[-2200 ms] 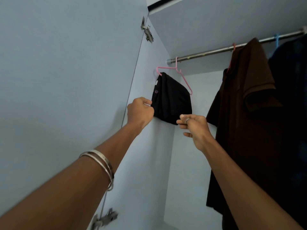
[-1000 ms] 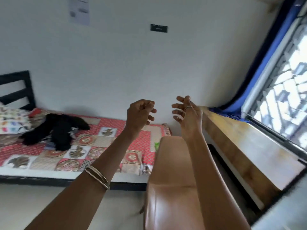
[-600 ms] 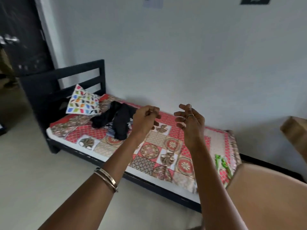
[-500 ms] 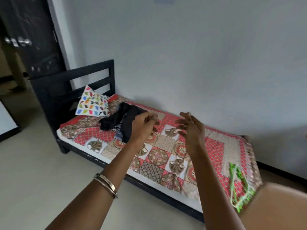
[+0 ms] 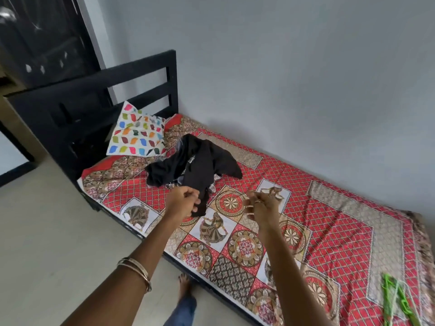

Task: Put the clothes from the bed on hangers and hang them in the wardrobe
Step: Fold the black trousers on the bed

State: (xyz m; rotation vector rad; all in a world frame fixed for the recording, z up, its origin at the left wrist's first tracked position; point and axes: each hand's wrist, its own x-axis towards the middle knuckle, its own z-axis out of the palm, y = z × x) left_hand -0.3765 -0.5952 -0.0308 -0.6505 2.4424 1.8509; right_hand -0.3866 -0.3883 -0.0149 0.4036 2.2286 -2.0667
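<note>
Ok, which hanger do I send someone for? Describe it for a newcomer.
Start at the bed with the red patterned cover. Go to the end away from the black headboard and pillow. The green hanger lies flat there, the only bright green thing on the cover.

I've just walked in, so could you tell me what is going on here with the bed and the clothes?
A person stands at the side of a bed with both arms stretched out over it. The left hand is at the near end of a heap of dark clothes lying below the pillow; whether it grips the cloth I cannot tell. The right hand hovers beside it, holding nothing. Green hangers lie at the far end of the bed, untouched.
</note>
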